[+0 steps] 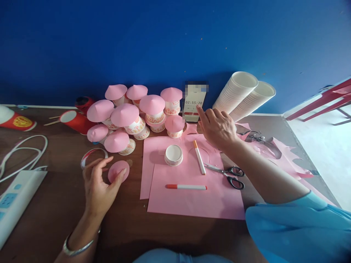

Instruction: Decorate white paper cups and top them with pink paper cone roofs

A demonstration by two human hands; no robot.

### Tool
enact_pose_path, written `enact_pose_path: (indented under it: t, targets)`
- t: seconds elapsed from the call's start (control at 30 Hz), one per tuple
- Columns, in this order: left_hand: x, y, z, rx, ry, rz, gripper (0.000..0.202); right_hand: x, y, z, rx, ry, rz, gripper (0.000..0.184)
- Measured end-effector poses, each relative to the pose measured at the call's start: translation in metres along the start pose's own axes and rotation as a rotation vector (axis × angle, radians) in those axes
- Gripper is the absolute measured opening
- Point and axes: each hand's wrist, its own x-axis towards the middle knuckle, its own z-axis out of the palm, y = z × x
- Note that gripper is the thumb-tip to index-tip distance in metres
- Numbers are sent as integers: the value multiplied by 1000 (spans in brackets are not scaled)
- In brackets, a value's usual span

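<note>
My left hand (pixel 99 188) pinches a pink paper cone (pixel 118 171) between thumb and fingers, low over the brown table (pixel 55 204). Next to it lies a cut ring of cup rim (pixel 93 155). My right hand (pixel 217 127) reaches forward, index finger out, touching a small timer (pixel 193 103) that stands against the blue wall. Pink paper sheets (pixel 192 201) lie in front of me with a cut-down paper cup (pixel 173 155), an orange marker (pixel 199 157), a red marker (pixel 186 187) and scissors (pixel 229 174).
Several cup mushrooms with pink cone caps (pixel 137 117) cluster at the back. Two stacks of white paper cups (pixel 241 95) lean on the wall. Pink scraps (pixel 276 153) lie right, red cups (pixel 74 118) and a white power strip (pixel 16 197) left. A red chair (pixel 326 100) stands far right.
</note>
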Motion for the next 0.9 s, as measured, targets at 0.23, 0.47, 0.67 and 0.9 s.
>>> enact_pose_path:
  t: [0.23, 0.47, 0.67, 0.9]
  targets:
    - [1, 0, -1, 0, 1, 18, 48, -15, -5, -10, -78, 123, -47, 44]
    - [-1, 0, -4, 9, -25, -4, 51, -46, -11, -28, -45, 122, -73, 42]
    - [-4, 0, -12, 17, -49, -14, 57, -93, -16, -37, 56, 66, -75, 43]
    - [-9, 0, -22, 38, -56, -60, 65, -154, -4, -32, 87, -11, -35, 41]
